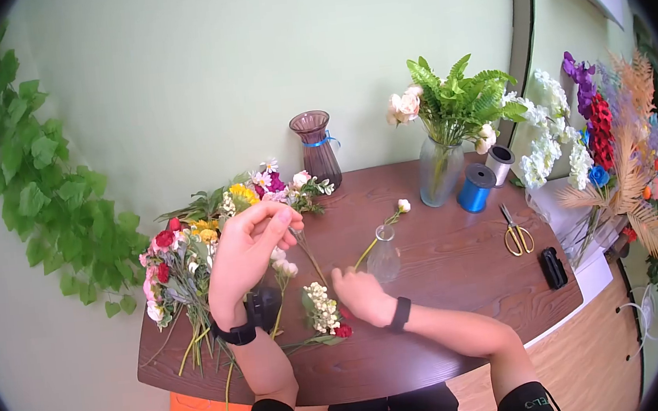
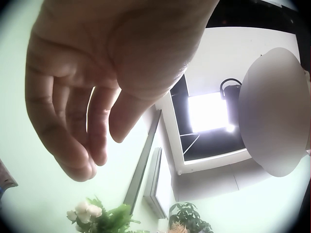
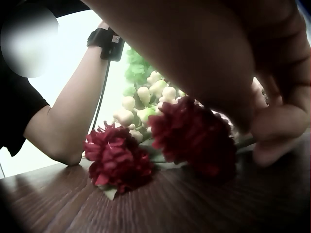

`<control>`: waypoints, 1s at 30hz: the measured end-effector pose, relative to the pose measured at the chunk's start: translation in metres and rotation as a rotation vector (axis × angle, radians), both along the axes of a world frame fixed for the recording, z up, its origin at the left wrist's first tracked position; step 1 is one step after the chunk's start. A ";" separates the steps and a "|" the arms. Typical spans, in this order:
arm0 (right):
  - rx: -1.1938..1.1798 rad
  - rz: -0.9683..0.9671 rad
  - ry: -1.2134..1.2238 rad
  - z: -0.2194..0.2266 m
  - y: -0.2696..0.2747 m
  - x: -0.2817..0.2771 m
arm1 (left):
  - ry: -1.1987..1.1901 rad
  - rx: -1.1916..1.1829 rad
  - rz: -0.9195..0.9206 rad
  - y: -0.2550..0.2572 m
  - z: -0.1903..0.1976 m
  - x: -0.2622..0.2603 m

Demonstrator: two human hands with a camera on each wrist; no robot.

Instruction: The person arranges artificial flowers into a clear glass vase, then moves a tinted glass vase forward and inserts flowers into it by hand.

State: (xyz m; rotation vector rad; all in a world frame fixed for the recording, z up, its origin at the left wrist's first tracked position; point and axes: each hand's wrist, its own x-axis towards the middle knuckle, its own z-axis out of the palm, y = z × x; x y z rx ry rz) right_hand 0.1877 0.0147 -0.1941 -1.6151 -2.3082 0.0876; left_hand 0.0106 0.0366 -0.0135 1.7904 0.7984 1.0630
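My left hand (image 1: 250,245) is raised over the left side of the table, fingers loosely bent, and the left wrist view shows nothing in it. Low over the table, my right hand (image 1: 365,297) pinches a thin stem; which flower it belongs to I cannot tell. Right beside it are two red ruffled flowers (image 3: 119,158) and a spray of cream berries (image 1: 321,308). A brown stem (image 1: 310,255) runs up from the berries toward the left hand. Beyond the right hand stands a small clear glass vase (image 1: 384,259), with a white flower (image 1: 403,206) on a green stem.
Mixed cut flowers (image 1: 193,274) heap on the left. At the back stand a purple glass vase (image 1: 315,147) and a clear vase (image 1: 437,179) of ferns and pale blooms. On the right are blue ribbon (image 1: 474,191), a silver spool (image 1: 501,163), scissors (image 1: 517,235) and a black object (image 1: 554,268).
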 end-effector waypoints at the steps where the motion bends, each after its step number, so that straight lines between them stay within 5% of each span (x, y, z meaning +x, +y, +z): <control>1: -0.001 -0.005 0.001 0.002 0.000 -0.004 | 0.000 0.000 -0.007 -0.002 0.001 -0.001; 9: -0.086 -0.010 0.183 0.024 0.008 -0.001 | -0.009 0.002 0.031 -0.009 0.007 -0.004; 13: 0.012 0.074 0.540 0.077 -0.002 0.017 | -0.009 0.008 0.039 -0.010 0.006 -0.002; 16: 0.085 0.115 0.569 0.110 -0.011 0.044 | -0.018 -0.002 0.040 -0.004 0.000 0.003; 22: -0.130 -0.037 0.710 0.176 -0.038 0.103 | 0.415 -0.168 -0.174 0.023 -0.026 0.053; 28: -0.280 0.032 0.705 0.159 -0.022 0.118 | -0.347 -0.194 -0.189 0.031 -0.044 0.114; 30: -0.298 0.062 0.663 0.155 -0.015 0.117 | -0.382 -0.184 -0.175 0.034 -0.050 0.116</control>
